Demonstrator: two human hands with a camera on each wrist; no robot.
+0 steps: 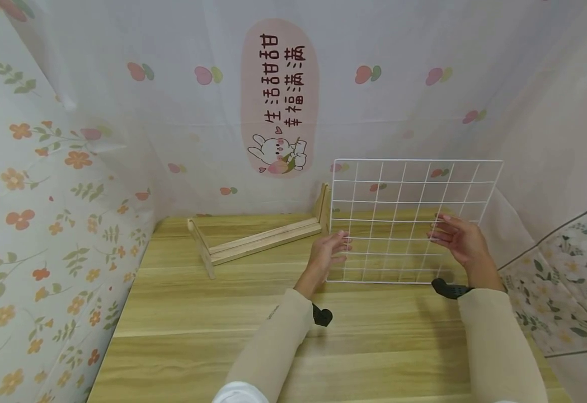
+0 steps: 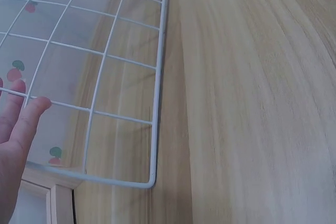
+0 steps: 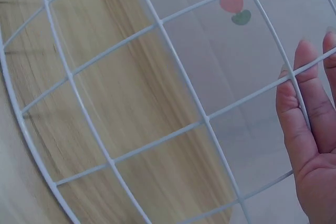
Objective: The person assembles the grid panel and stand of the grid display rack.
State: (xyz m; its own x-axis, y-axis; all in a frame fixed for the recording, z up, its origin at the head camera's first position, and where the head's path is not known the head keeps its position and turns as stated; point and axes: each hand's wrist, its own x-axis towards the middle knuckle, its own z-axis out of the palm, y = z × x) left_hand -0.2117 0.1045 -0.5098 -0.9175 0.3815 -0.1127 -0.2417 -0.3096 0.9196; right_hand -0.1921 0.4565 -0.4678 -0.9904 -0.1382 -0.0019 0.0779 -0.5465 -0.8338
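One pale curtain (image 1: 182, 112) bearing one rabbit print (image 1: 275, 154) hangs behind the single wood-grained desk (image 1: 374, 358), over which I have one white wire grid (image 1: 395, 221) tilted up, though I can't tell whether its lower edge touches. My left grip (image 1: 325, 256) at the grid's left side and my right grip (image 1: 461, 242) toward its right each pinch its wires. Just left of the grid sits one wooden stand (image 1: 265, 239), two end pieces joined by a crossbar.
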